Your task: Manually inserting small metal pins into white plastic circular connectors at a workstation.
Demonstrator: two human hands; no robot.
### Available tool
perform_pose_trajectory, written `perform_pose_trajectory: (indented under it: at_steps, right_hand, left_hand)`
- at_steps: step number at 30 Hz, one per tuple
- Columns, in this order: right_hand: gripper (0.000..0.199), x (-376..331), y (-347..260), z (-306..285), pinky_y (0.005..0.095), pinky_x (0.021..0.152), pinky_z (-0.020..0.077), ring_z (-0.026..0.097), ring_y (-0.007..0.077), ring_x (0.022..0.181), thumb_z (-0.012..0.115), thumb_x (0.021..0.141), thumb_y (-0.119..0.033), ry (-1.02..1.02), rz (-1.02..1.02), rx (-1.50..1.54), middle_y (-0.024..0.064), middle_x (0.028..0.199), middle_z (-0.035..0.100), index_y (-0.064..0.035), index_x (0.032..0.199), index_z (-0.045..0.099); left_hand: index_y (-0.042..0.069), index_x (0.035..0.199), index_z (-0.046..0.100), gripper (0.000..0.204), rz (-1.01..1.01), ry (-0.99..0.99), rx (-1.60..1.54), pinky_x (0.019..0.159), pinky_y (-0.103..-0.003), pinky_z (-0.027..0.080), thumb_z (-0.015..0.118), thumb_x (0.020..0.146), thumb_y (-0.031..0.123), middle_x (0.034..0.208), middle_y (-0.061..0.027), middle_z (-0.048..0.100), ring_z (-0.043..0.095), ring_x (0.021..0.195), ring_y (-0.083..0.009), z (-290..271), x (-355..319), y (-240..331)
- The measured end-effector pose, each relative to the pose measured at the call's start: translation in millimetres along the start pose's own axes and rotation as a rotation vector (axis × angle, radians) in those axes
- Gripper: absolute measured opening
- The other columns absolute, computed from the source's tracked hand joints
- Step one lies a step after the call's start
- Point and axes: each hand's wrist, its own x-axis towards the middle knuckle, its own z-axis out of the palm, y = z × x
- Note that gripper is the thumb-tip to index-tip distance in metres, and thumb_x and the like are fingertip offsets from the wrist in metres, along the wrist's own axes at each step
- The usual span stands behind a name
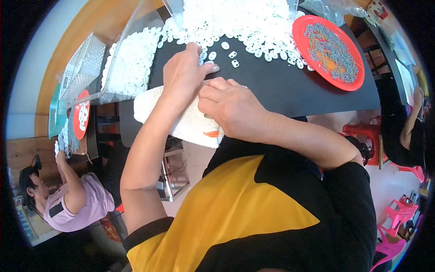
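Note:
My left hand point(183, 72) and my right hand point(231, 106) meet fingertip to fingertip over a white towel-like cloth point(186, 120) at the near edge of the black table point(281, 86). They seem to pinch a small white plastic part between them, mostly hidden by the fingers. A big heap of small white plastic pieces point(235, 22) lies just beyond my hands. To the right stands a red plate point(358, 79) holding several small grey metal parts point(328, 45).
A clear plastic bin point(127, 63) full of white pieces sits at the left of the table. A person in a lilac shirt point(77, 204) works at a neighbouring table on the left. Another person point(408, 131) and pink stools point(398, 213) are at the right.

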Motion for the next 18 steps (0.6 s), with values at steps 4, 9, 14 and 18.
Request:
perform_pose_trajectory:
  at_steps: [4,9,14,18]
  right_hand:
    - [0.013,2.7,-4.9,-1.9,0.0343,0.073,0.0439,0.053,0.0239,0.096,0.064,0.068,-0.008,-0.012,-0.015,0.023,0.0045,0.092,0.055,-0.0065,0.081,0.059]
    - [0.008,5.3,17.5,-15.7,0.0338,0.072,0.0458,0.057,0.0265,0.085,0.063,0.076,-0.009,-0.004,0.045,0.263,0.0063,0.087,0.057,-0.0059,0.082,0.06]
    - [0.009,39.4,60.7,-85.4,0.0222,0.073,0.0464,0.058,0.0087,0.077,0.06,0.087,-0.009,0.169,0.39,0.802,0.0013,0.082,0.062,-0.0013,0.09,0.064]
    - [0.001,62.2,79.5,-89.6,0.0218,0.055,0.0444,0.057,0.0096,0.061,0.062,0.082,-0.001,0.248,0.507,1.074,0.0041,0.071,0.061,0.0005,0.083,0.062]
  left_hand:
    - [0.002,0.1,0.061,0.042,0.154,0.039,-0.028,0.068,-0.038,0.047,0.077,0.072,0.028,0.077,-0.0131,0.064,0.062,0.073,-0.0285,14.8,28.9,-18.1]
    - [0.002,0.092,0.063,0.029,0.178,0.046,-0.034,0.069,-0.039,0.048,0.075,0.073,0.02,0.079,-0.0149,0.065,0.063,0.077,-0.029,2.5,40.4,3.5]
    - [0.002,0.082,0.064,0.017,0.274,0.015,-0.384,0.071,-0.042,0.048,0.072,0.074,0.015,0.081,-0.016,0.066,0.064,0.08,-0.0325,8.9,30.6,15.5]
    - [0.0,0.084,0.063,0.012,0.427,-0.076,-0.207,0.073,-0.043,0.047,0.067,0.077,0.009,0.082,-0.0159,0.063,0.062,0.08,-0.0349,24.1,39.6,13.8]
